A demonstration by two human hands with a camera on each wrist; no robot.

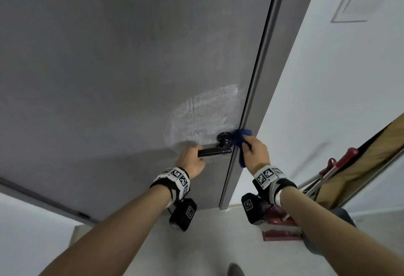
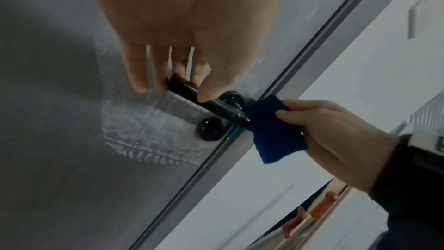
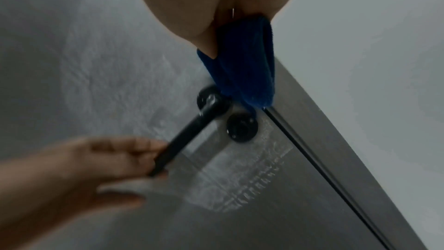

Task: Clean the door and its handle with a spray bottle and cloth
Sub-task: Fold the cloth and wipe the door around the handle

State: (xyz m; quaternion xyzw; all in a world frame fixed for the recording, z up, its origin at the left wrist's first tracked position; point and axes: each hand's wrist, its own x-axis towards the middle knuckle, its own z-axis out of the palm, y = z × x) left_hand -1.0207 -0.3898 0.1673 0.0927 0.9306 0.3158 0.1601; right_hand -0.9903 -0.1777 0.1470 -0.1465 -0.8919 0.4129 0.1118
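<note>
Both hands busy: left hand (image 1: pixel 190 160) grips handle (image 1: pixel 215 150), right hand (image 1: pixel 255 153) pinches cloth (image 1: pixel 240 142).

A: Count?
B: One grey door (image 1: pixel 131 57). One black handle (image 1: pixel 215 150), two round black plates (image 2: pixel 209 129) behind it. One blue cloth (image 2: pixel 273 130). Two hands (image 1: pixel 192 162). Two red-handled tools (image 1: pixel 341 162) by the wall.

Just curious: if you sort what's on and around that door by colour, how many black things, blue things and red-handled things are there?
Black: 3, the lever and two round plates
Blue: 1, the cloth
Red-handled: 2, tools leaning by the wall
Total: 6
</note>
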